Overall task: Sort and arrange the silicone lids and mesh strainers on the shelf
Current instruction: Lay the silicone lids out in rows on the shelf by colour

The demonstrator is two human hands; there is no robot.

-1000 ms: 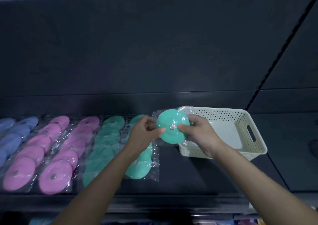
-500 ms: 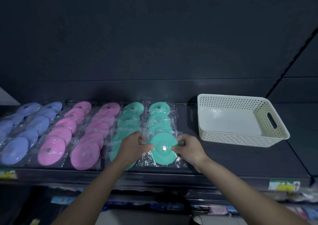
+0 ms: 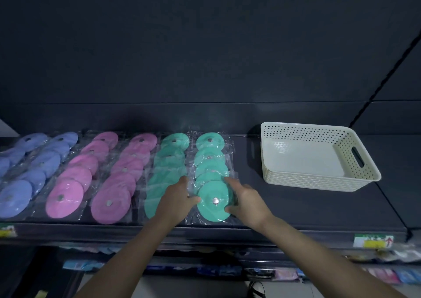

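This is a shop aisle: a dark display shelf (image 3: 296,209) across the middle of the frame carries silicone lids (image 3: 65,198), each sealed in a clear plastic sleeve and laid in overlapping rows of blue, pink and teal. A green-and-yellow price label (image 3: 373,240) sits on the shelf's front edge at lower right. More packaged goods (image 3: 387,275) fill the tier below, along the bottom.

Left hand (image 3: 176,197) and right hand (image 3: 247,201) pinch the teal lid (image 3: 211,210).
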